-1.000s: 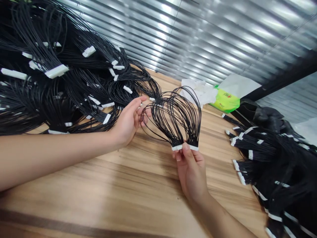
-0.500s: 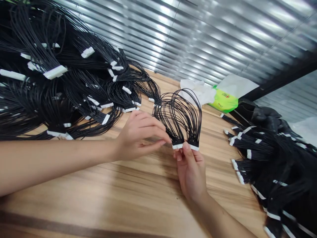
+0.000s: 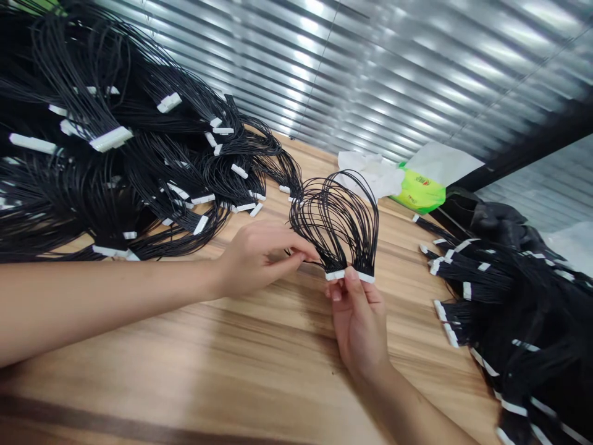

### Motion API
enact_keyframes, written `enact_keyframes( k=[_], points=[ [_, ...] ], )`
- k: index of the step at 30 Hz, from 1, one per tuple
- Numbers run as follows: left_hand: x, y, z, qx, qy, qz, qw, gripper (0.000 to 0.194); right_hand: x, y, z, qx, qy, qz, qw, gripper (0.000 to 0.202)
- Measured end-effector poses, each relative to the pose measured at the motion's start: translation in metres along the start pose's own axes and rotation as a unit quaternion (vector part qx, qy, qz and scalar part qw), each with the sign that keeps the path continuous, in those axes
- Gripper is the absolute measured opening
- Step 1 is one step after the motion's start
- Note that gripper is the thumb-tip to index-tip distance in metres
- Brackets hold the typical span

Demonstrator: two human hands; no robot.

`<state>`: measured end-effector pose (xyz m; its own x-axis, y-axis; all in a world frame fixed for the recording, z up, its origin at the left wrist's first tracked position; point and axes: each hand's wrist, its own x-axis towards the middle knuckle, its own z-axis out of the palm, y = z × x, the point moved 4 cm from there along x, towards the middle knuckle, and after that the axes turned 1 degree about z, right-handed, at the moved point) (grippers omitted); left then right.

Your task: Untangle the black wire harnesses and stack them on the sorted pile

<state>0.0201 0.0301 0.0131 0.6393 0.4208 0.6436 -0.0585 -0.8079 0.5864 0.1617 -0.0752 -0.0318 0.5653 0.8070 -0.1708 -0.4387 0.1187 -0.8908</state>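
Note:
My right hand (image 3: 359, 321) pinches the white connectors (image 3: 335, 275) of a looped black wire harness (image 3: 365, 228) between thumb and fingers. The two connectors sit side by side, and the wires arch up and away from them. At the harness's left side is my left hand (image 3: 264, 256), its thumb and index finger pinched together on a thin black wire (image 3: 315, 264) near the left connector.
A large pile of black wire harnesses (image 3: 152, 142) with white connectors fills the left. Another pile (image 3: 500, 296) lies at the right edge. Behind are a green tissue pack (image 3: 420, 190), white tissue (image 3: 368, 170) and a corrugated metal wall (image 3: 370, 74). The table (image 3: 259, 371) is wooden.
The thumb and index finger of my left hand have closed together on a wire at the harness's left side. My right hand keeps its hold on the connectors.

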Motion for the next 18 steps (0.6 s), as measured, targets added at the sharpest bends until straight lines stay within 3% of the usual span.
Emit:
enact_keyframes(
  k=[7, 13, 18],
  points=[
    [-0.0059, -0.0091, 0.0043, -0.031, -0.034, -0.093, 0.995, 0.012, 0.0, 0.0002, 0.0003, -0.004, -0.001, -0.001, 1.0, 0.025],
    [-0.0048, -0.0047, 0.0029, -0.007, -0.029, 0.006, 1.0, 0.013, -0.0001, -0.0005, 0.0003, -0.022, 0.001, 0.0, 1.0, 0.028],
    [-0.0028, -0.0016, -0.0001, 0.035, -0.011, 0.043, 0.998, 0.014, -0.0002, -0.0009, 0.0011, -0.03, -0.01, -0.001, 1.0, 0.027]
  ],
)
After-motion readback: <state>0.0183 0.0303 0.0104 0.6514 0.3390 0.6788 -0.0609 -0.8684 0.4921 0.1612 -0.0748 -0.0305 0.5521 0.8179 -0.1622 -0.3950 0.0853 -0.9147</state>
